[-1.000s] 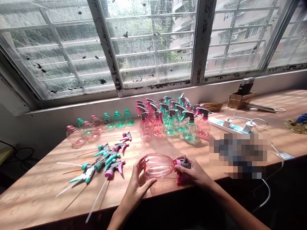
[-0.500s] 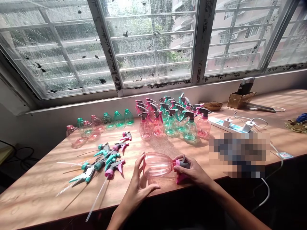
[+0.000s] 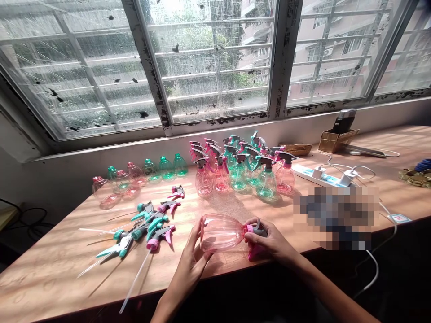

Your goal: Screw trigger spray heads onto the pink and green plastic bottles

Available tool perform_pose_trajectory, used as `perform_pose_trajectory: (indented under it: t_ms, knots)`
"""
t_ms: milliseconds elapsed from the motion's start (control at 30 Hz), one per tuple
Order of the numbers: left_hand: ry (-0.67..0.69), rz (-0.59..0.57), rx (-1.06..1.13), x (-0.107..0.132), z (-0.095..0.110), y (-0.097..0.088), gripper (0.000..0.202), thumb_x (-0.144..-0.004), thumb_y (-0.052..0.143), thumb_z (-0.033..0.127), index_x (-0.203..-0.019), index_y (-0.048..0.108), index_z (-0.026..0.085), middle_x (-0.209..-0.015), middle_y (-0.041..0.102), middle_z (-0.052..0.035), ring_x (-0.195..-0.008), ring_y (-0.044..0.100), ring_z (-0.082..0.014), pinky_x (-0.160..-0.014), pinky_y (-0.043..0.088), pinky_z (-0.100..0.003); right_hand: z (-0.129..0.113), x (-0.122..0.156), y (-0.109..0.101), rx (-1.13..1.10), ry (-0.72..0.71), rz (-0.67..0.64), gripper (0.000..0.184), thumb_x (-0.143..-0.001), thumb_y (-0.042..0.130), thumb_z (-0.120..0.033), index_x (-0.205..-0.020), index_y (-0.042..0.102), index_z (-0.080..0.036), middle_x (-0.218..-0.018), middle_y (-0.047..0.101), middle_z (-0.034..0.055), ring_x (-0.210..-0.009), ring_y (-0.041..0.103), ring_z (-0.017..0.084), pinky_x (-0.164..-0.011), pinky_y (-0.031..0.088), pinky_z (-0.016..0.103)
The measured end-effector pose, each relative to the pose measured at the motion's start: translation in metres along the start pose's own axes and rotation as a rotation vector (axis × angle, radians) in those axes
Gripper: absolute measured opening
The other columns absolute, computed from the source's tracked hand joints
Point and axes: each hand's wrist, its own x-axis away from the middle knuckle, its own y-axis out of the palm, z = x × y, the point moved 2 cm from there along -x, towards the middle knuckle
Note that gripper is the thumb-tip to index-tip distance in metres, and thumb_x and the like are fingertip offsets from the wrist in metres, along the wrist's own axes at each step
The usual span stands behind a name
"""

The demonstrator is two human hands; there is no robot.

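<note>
A clear pink spray bottle (image 3: 220,232) lies sideways just above the wooden table (image 3: 57,264), near its front edge. My left hand (image 3: 193,262) cups the bottle's base, fingers curled round it. My right hand (image 3: 271,242) is closed round the pink and grey trigger head (image 3: 257,231) at the bottle's neck. To the left lies a loose pile of pink and teal trigger heads (image 3: 148,222) with long dip tubes.
Several finished pink and green spray bottles (image 3: 240,168) stand at the back by the window sill. Capless bottles (image 3: 134,177) stand back left. A power strip (image 3: 319,177) with cables, a cardboard box (image 3: 336,139) and a blurred patch lie to the right.
My left hand has shifted its grip on the bottle's base, the thumb moving from under the bottle up to its end. The bottle has lifted and turned slightly. My right hand stays on the trigger head.
</note>
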Motion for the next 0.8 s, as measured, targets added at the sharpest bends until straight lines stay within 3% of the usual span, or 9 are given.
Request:
perform_pose_trajectory:
  t_ms: [167,300,500,633,800]
  knots:
    - [-0.061,-0.039,0.085,0.003,0.002,0.002,0.099,-0.085,0.078,0.036,-0.16,0.013,0.038,-0.162,0.032,-0.0102,-0.15,0.029,-0.0356,-0.121,0.031,-0.053,-0.001,0.002,0.001,0.023,-0.009,-0.014,0.043,-0.074,0.087,-0.045,-0.099,0.063,-0.018,-0.074,0.071,-0.0017,-0.062,0.067,0.016,-0.061,0.055,0.029]
    - [-0.058,-0.048,0.046,0.003,0.002,0.002,0.093,-0.085,0.078,0.035,-0.158,0.021,0.037,-0.165,0.027,-0.0091,-0.151,0.027,-0.0374,-0.12,0.033,-0.052,-0.001,0.001,0.0,0.011,0.011,-0.005,0.046,-0.073,0.086,-0.048,-0.099,0.062,-0.018,-0.071,0.071,-0.0011,-0.061,0.068,0.017,-0.061,0.055,0.03]
    - [0.08,-0.005,-0.086,0.0,-0.001,0.003,0.082,-0.094,0.067,0.031,-0.158,0.017,0.04,-0.166,0.024,-0.006,-0.154,0.02,-0.0331,-0.125,0.016,-0.054,0.0,0.002,0.0,-0.031,0.015,-0.022,0.048,-0.074,0.085,-0.05,-0.101,0.061,-0.018,-0.07,0.072,0.0002,-0.061,0.068,0.018,-0.062,0.056,0.032]
    - [0.003,-0.01,-0.04,0.001,0.005,0.003,0.096,-0.085,0.077,0.033,-0.159,0.015,0.039,-0.165,0.025,-0.0069,-0.153,0.021,-0.0361,-0.123,0.026,-0.052,0.0,0.002,0.001,-0.006,0.003,-0.015,0.047,-0.073,0.085,-0.051,-0.099,0.062,-0.019,-0.07,0.072,-0.0003,-0.06,0.068,0.019,-0.059,0.056,0.032]
    - [-0.011,-0.012,-0.074,0.002,0.013,0.002,0.086,-0.088,0.074,0.035,-0.157,0.023,0.039,-0.163,0.029,-0.0053,-0.153,0.021,-0.0363,-0.121,0.033,-0.05,-0.002,0.001,0.0,0.018,-0.004,0.005,0.048,-0.071,0.087,-0.05,-0.097,0.063,-0.018,-0.071,0.071,-0.0009,-0.062,0.067,0.018,-0.062,0.055,0.031]
